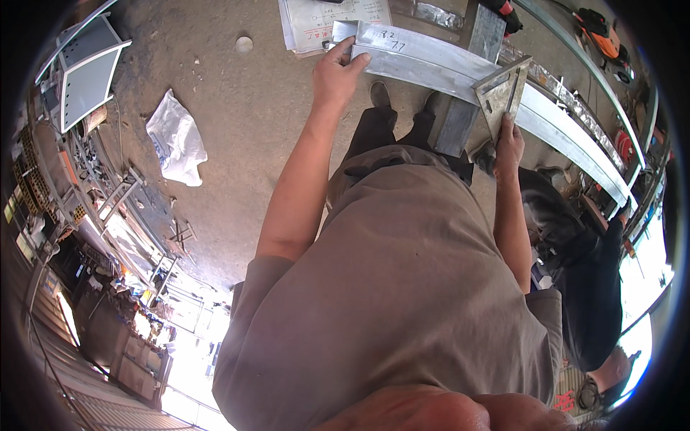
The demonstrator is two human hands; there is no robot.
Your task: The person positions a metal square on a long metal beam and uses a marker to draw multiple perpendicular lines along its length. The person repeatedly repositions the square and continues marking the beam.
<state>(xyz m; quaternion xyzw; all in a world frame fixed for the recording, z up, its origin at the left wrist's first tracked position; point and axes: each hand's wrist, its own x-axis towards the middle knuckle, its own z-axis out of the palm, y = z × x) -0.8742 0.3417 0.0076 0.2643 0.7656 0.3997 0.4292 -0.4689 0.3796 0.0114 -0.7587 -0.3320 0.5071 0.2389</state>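
Two silvery square metal tubes (424, 70) lie side by side, running from upper middle to the right, with handwritten marks near the left end of the far one. My left hand (335, 77) is closed around the left end of the tubes, thumb on the near tube, index finger at the open end of the far one. A flat triangular metal set square (493, 95) lies across the tubes further right. My right hand (509, 146) grips its near corner, fingers partly hidden beneath. A dark steel beam (454, 126) passes crosswise under the tubes.
Papers (298, 25) lie beyond the left tube end. An orange-and-black power tool (600, 32) rests at far right. A person in dark clothing (586, 280) is close on my right. A white sack (176, 140) lies on the floor at left, near a pale metal frame (90, 72).
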